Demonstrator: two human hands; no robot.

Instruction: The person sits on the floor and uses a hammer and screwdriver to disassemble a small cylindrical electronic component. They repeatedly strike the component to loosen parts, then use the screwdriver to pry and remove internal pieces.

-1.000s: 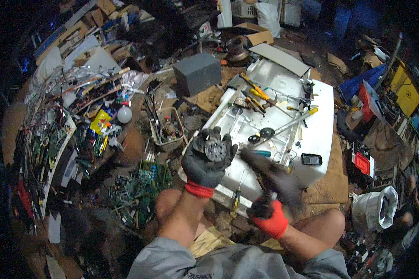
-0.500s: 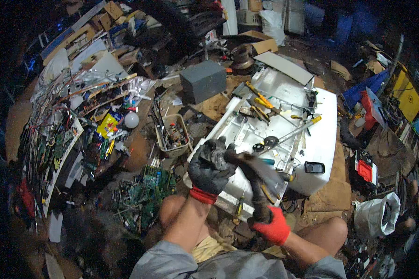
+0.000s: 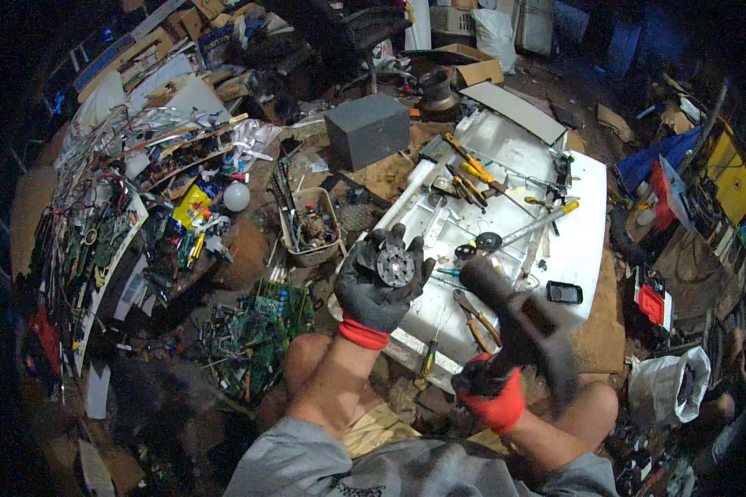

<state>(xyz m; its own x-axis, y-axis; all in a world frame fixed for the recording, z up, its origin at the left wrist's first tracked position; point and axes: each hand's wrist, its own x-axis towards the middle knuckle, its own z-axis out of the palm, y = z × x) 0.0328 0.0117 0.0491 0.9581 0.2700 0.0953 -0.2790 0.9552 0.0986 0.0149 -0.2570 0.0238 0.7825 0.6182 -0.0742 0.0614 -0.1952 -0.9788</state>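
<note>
My left hand [image 3: 373,294], in a dark glove with a red cuff, grips a round metal disc [image 3: 396,267] with holes, its face turned up. Lower right, my right hand [image 3: 487,389], gloved in red and black, is closed on a dark, motion-blurred hammer [image 3: 539,327], its head apart from the disc. Beneath and beyond both hands lies a white appliance body [image 3: 574,224] with pliers [image 3: 477,319], a screwdriver [image 3: 428,358], small black round parts [image 3: 488,242], several other hand tools [image 3: 468,170] and a small black rectangular object [image 3: 564,291].
Left are a scrap pile [image 3: 124,215], green circuit boards [image 3: 253,348] and a basket of parts [image 3: 311,228]. A grey box [image 3: 366,128] stands ahead. Right are a white sack [image 3: 663,385], a red tray [image 3: 651,306] and a yellow panel [image 3: 729,174]. Cardboard [image 3: 597,348] lies beside the appliance body.
Half a second ago the hammer was down over the disc in my left hand; it has since swung away to the right. My left hand still holds the disc.
</note>
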